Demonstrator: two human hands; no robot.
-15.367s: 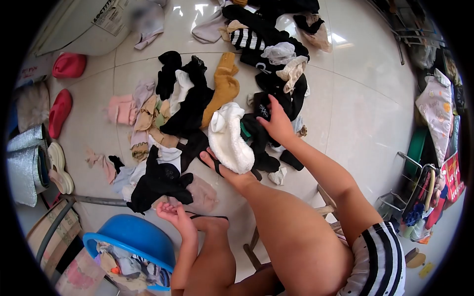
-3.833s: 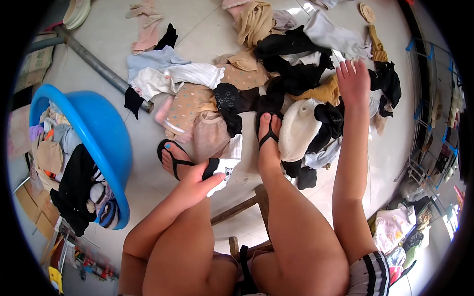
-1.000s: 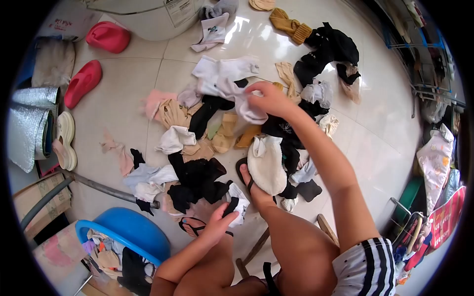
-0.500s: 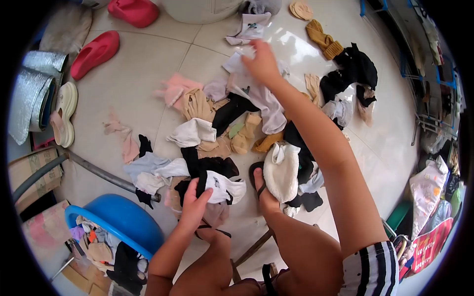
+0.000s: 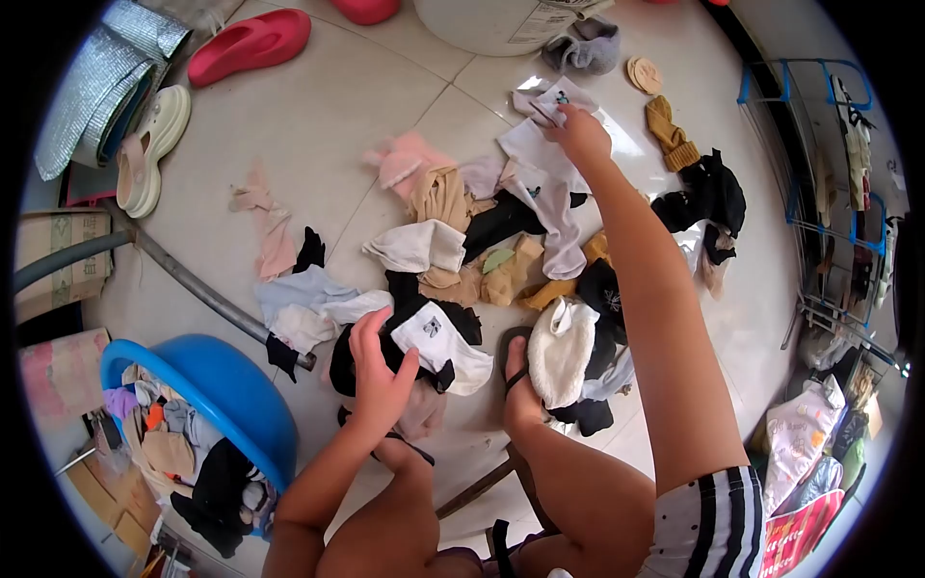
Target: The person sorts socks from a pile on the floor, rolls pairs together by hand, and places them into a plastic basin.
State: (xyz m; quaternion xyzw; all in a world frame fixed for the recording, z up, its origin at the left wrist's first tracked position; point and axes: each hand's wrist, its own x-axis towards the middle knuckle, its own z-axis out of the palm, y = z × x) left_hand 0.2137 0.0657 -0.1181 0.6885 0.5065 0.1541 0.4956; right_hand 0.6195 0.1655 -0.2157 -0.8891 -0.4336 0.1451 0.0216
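My right hand (image 5: pixel 586 140) reaches to the far side of a sock pile, its fingers pinched on a pale sock (image 5: pixel 578 94) with a small dark motif. Just below that hand lies another white sock (image 5: pixel 525 144), and a long pale sock (image 5: pixel 557 226) trails toward me. My left hand (image 5: pixel 383 380) is open, fingers apart, beside a white sock (image 5: pixel 424 328) with a dark print and black parts. That sock rests on black ones near my feet. A fluffy cream sock (image 5: pixel 562 354) lies by my sandalled foot.
A blue basin (image 5: pixel 226 385) holding mixed socks stands tilted at lower left, near a grey metal tube (image 5: pixel 207 289). Pink shoes (image 5: pixel 251 46) and a white bucket (image 5: pixel 482 24) are at the back. A mustard sock (image 5: pixel 670 135) and black socks (image 5: pixel 718 197) lie right.
My left hand has let go of the white sock with black parts and opened. My right hand has come down onto the pale sock at the back. The view has shifted.
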